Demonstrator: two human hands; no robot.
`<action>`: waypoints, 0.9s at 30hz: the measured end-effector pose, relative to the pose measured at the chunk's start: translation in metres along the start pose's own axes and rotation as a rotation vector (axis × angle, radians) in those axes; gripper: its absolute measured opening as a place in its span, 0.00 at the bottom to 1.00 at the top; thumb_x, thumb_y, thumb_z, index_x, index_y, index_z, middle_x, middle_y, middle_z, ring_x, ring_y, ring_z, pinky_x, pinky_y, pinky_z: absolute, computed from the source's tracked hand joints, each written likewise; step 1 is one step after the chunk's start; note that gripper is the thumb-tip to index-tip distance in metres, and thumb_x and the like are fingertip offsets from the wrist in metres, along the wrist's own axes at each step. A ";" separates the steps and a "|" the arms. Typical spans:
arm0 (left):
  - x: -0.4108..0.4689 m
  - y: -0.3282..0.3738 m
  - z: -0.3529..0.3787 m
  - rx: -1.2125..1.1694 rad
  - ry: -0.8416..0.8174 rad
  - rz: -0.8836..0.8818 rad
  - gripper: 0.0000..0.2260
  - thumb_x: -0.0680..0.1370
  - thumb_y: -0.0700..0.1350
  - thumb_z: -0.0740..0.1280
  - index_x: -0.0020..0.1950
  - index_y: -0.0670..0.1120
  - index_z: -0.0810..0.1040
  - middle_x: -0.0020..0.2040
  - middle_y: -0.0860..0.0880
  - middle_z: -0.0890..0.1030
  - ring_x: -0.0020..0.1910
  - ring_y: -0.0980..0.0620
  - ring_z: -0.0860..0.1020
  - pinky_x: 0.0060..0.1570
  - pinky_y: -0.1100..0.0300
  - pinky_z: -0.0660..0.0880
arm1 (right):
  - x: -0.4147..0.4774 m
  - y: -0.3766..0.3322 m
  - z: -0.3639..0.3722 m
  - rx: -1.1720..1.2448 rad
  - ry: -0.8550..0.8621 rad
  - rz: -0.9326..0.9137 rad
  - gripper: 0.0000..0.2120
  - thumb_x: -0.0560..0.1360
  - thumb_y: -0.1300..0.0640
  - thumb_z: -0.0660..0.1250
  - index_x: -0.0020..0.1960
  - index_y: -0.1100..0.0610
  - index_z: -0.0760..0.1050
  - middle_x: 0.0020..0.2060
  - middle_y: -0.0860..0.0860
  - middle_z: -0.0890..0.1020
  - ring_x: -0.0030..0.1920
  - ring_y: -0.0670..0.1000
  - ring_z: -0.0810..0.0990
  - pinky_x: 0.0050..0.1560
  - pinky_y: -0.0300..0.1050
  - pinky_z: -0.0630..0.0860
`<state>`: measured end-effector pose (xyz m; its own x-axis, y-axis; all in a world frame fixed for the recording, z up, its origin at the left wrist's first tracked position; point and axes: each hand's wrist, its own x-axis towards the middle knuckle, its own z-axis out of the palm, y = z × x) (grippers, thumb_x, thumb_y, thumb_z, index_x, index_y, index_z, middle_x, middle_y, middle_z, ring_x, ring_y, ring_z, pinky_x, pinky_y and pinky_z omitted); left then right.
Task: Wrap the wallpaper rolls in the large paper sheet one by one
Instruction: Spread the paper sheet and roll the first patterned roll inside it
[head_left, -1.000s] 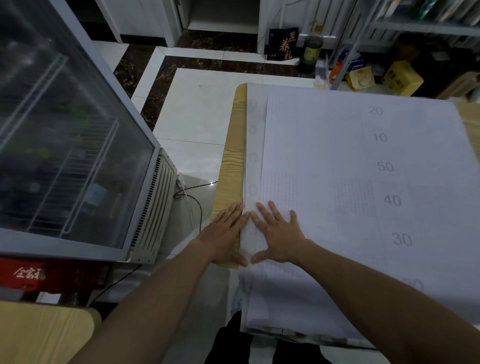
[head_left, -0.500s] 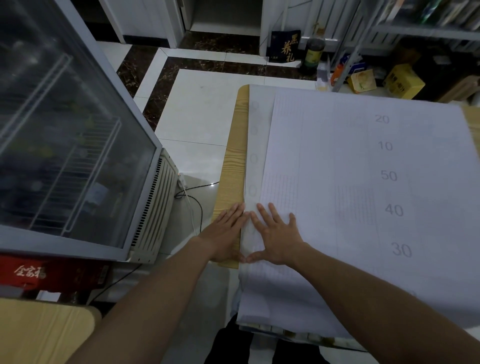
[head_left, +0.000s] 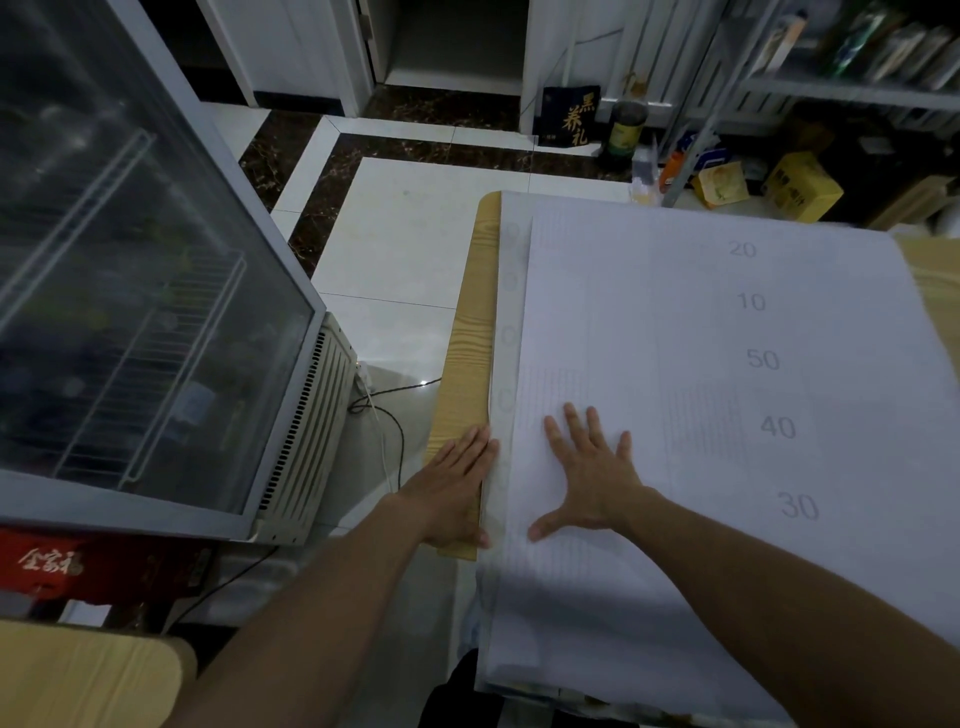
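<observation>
Left hand (head_left: 451, 488): our fingers lie flat and together, gripping nothing, along the paper sheet (head_left: 701, 364)'s left edge on the table (head_left: 467, 364), apparently squaring it.
Right hand (head_left: 589, 478): we spread our fingers on the sheet, pinning it flat.
Wallpaper rolls: none visible; perhaps beneath the sheet, we cannot tell.

the large white paper sheet (head_left: 701, 364) looks matt and smooth, printed with faint grey numbers and fine grid lines, and it lies on a light yellow table top (head_left: 470, 364) with a printed wood-grain finish. the pale floor tiles (head_left: 405, 244) are glossy and throw back light, edged by dark polished marble-look strips. the tall cooler (head_left: 130, 291) has a smooth glass door, grey metal-looking frame, white wire shelves and a ribbed plastic-looking vent.
</observation>
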<state>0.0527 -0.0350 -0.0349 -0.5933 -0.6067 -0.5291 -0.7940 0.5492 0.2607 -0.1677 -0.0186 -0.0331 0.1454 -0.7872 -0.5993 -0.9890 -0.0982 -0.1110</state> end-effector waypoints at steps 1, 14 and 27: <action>0.000 0.000 0.000 0.001 -0.001 0.000 0.54 0.71 0.64 0.68 0.75 0.43 0.31 0.75 0.46 0.29 0.71 0.51 0.26 0.69 0.57 0.30 | 0.001 0.000 -0.001 -0.009 0.000 -0.009 0.70 0.52 0.19 0.63 0.75 0.50 0.26 0.72 0.53 0.26 0.72 0.60 0.25 0.70 0.71 0.37; -0.004 0.001 -0.004 0.002 0.006 -0.022 0.55 0.70 0.65 0.69 0.76 0.44 0.32 0.76 0.47 0.30 0.70 0.54 0.27 0.69 0.58 0.32 | 0.006 -0.013 0.000 -0.037 0.015 -0.026 0.70 0.52 0.18 0.62 0.75 0.49 0.27 0.73 0.53 0.27 0.72 0.59 0.26 0.70 0.71 0.37; -0.004 0.002 -0.001 0.006 0.021 -0.014 0.54 0.70 0.67 0.67 0.76 0.47 0.32 0.74 0.48 0.28 0.70 0.52 0.26 0.70 0.57 0.31 | 0.001 -0.007 0.003 -0.065 0.026 -0.078 0.64 0.55 0.18 0.59 0.75 0.46 0.27 0.73 0.53 0.27 0.73 0.58 0.26 0.71 0.70 0.37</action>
<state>0.0528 -0.0321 -0.0316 -0.5847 -0.6266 -0.5152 -0.8016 0.5440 0.2482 -0.1606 -0.0172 -0.0355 0.2221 -0.7912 -0.5698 -0.9745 -0.1986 -0.1040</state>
